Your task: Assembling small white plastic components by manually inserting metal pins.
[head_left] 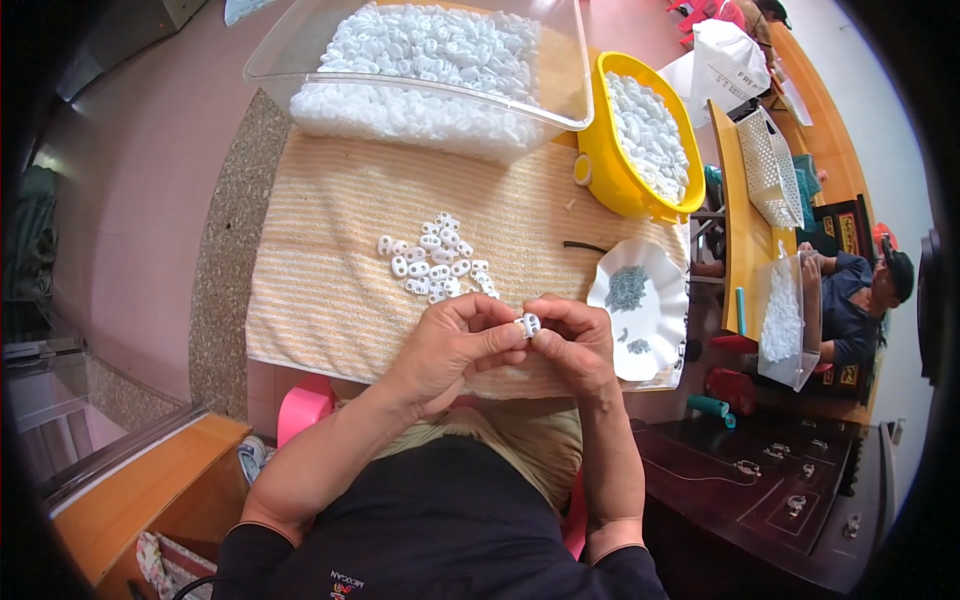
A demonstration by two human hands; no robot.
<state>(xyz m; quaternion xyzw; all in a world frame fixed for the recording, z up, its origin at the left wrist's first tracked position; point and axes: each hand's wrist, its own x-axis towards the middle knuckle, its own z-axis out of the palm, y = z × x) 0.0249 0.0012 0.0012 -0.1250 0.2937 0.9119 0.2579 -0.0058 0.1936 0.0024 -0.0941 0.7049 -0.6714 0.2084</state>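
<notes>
Between the fingertips of both hands is a small white plastic cord lock (531, 325) with two dark holes. My left hand (462, 345) pinches it from the left, and my right hand (572, 340) grips its right side. Just beyond the left hand lies a loose cluster of similar white two-holed pieces (440, 256) on the striped towel. To the right of my right hand, a white scalloped dish (655, 325) carries a heap of tiny grey metal springs (627, 287) and a smaller bunch of them.
A clear bin (262, 66) full of white pieces stands at the towel's (320, 220) far edge. Beside it is a yellow tub (612, 165), also full. A thin black stick (583, 245) lies near the dish. At right, another person (860, 310) sits by a clear box (803, 350).
</notes>
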